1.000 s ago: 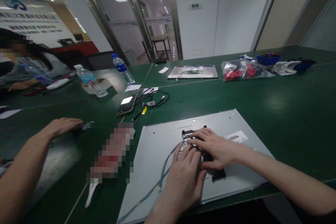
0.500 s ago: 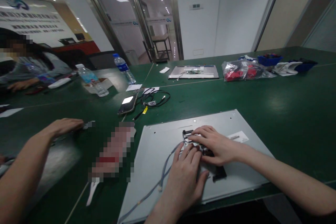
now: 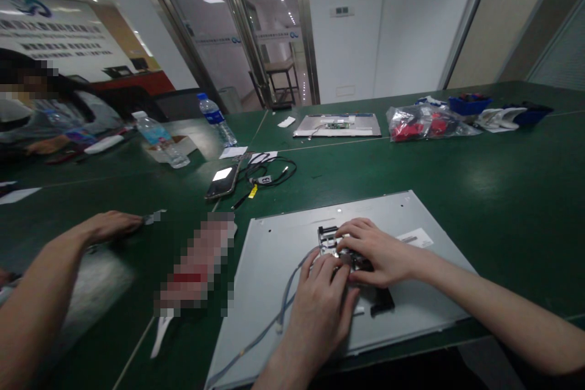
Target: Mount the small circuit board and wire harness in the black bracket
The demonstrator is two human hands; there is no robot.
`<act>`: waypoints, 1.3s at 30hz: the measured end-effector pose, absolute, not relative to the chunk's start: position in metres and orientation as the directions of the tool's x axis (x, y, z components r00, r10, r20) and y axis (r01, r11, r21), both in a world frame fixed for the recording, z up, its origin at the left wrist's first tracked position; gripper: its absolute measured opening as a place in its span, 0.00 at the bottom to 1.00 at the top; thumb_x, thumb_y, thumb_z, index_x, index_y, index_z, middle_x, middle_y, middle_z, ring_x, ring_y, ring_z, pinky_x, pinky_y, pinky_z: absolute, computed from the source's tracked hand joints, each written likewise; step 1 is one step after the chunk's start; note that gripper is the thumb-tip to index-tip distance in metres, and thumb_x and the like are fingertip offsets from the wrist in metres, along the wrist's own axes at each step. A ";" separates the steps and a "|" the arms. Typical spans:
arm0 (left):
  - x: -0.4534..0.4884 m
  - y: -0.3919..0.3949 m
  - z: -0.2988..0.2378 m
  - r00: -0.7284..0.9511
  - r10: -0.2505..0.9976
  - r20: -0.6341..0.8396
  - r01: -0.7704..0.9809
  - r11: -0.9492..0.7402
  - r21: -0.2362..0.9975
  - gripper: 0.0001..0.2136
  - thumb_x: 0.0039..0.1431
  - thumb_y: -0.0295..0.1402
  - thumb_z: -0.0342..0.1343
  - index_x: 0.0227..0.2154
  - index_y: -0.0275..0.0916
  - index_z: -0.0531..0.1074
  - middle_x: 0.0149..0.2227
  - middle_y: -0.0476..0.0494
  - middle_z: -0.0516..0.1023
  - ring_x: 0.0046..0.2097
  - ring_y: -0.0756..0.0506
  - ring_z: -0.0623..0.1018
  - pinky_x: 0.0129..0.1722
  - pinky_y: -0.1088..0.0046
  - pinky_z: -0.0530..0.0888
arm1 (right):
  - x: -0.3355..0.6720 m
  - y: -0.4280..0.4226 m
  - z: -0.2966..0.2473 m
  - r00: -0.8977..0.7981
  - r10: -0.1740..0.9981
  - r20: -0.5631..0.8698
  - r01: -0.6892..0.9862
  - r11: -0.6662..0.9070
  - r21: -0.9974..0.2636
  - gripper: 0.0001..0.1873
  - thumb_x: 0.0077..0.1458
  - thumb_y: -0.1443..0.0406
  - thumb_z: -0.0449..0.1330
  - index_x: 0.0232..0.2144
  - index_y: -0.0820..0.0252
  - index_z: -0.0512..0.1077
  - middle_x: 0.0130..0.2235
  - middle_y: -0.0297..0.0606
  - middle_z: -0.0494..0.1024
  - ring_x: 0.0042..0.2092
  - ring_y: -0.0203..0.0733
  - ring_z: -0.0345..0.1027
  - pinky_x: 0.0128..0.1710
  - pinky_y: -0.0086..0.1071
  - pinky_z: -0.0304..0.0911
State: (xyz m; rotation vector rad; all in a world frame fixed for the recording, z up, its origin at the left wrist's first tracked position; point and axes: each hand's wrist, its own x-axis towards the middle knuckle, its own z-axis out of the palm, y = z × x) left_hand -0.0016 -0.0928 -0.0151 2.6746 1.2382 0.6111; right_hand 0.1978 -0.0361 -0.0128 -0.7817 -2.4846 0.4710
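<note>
A flat grey-white metal panel lies in front of me. At its middle sits a black and silver part, mostly covered by my hands. My left hand bends its fingers over the part's near left side, its thumb lower on the panel side. From the right, my right hand reaches over the same part, fingers curved and thumb tucked below, close to the left fingertips. A grey cable runs from the part toward the panel's lower left. A black end piece shows below the right hand.
A co-worker's forearm and hand reach in at left, near a blurred-out reddish item. Beyond lie a phone, a coiled black cable and water bottles. Another panel and a plastic bag lie at the back.
My left fingers have drawn slightly back and down, and my right fingers have shifted slightly right, baring more of the part. The co-worker's hand at left has dropped slightly.
</note>
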 end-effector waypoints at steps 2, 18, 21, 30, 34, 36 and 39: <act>-0.002 -0.093 -0.016 0.583 0.755 0.300 0.705 -0.654 0.275 0.11 0.58 0.30 0.55 0.45 0.40 0.70 0.45 0.43 0.72 0.50 0.40 0.71 0.61 0.50 0.58 | 0.199 -0.037 -0.011 -0.711 0.602 0.364 0.429 0.781 -0.454 0.17 0.49 0.65 0.62 0.44 0.60 0.69 0.51 0.46 0.70 0.55 0.50 0.59 0.57 0.47 0.53; -0.001 -0.092 -0.017 0.588 0.761 0.274 0.721 -0.647 0.248 0.13 0.58 0.30 0.56 0.47 0.41 0.69 0.43 0.45 0.73 0.49 0.40 0.71 0.61 0.50 0.57 | 0.195 -0.027 -0.029 -0.612 0.659 0.437 0.478 0.749 -0.459 0.02 0.56 0.69 0.61 0.34 0.59 0.72 0.40 0.38 0.77 0.48 0.43 0.68 0.51 0.41 0.59; -0.001 -0.091 -0.017 0.595 0.749 0.293 0.709 -0.660 0.248 0.07 0.61 0.29 0.53 0.42 0.40 0.70 0.41 0.45 0.73 0.48 0.41 0.71 0.61 0.50 0.57 | 0.196 -0.024 -0.032 -0.595 0.667 0.447 0.494 0.743 -0.452 0.00 0.57 0.68 0.62 0.33 0.59 0.73 0.39 0.38 0.78 0.47 0.43 0.68 0.50 0.41 0.59; 0.000 -0.091 -0.018 0.595 0.730 0.337 0.700 -0.676 0.229 0.08 0.62 0.27 0.50 0.42 0.40 0.71 0.45 0.44 0.75 0.50 0.41 0.71 0.60 0.50 0.59 | 0.197 -0.022 -0.035 -0.588 0.667 0.458 0.503 0.745 -0.438 0.02 0.57 0.66 0.62 0.32 0.58 0.75 0.39 0.37 0.78 0.46 0.44 0.68 0.49 0.42 0.59; -0.001 -0.090 -0.019 0.592 0.730 0.341 0.708 -0.673 0.213 0.12 0.61 0.28 0.52 0.47 0.40 0.70 0.50 0.44 0.74 0.53 0.40 0.71 0.60 0.50 0.60 | 0.196 -0.021 -0.038 -0.589 0.660 0.466 0.504 0.751 -0.427 0.03 0.57 0.65 0.63 0.31 0.57 0.75 0.40 0.37 0.78 0.46 0.44 0.68 0.49 0.42 0.59; -0.001 -0.090 -0.020 0.596 0.726 0.343 0.704 -0.678 0.211 0.13 0.61 0.28 0.52 0.49 0.40 0.69 0.51 0.44 0.74 0.54 0.39 0.70 0.60 0.50 0.60 | 0.196 -0.020 -0.040 -0.587 0.663 0.464 0.511 0.748 -0.423 0.03 0.57 0.65 0.63 0.31 0.57 0.76 0.40 0.37 0.78 0.46 0.44 0.68 0.49 0.42 0.59; -0.001 -0.090 -0.020 0.601 0.718 0.352 0.697 -0.686 0.209 0.14 0.62 0.28 0.51 0.50 0.39 0.69 0.52 0.43 0.74 0.54 0.39 0.70 0.60 0.50 0.60 | 0.196 -0.021 -0.041 -0.583 0.668 0.462 0.515 0.744 -0.426 0.02 0.57 0.66 0.63 0.32 0.57 0.76 0.39 0.37 0.78 0.45 0.44 0.68 0.49 0.42 0.59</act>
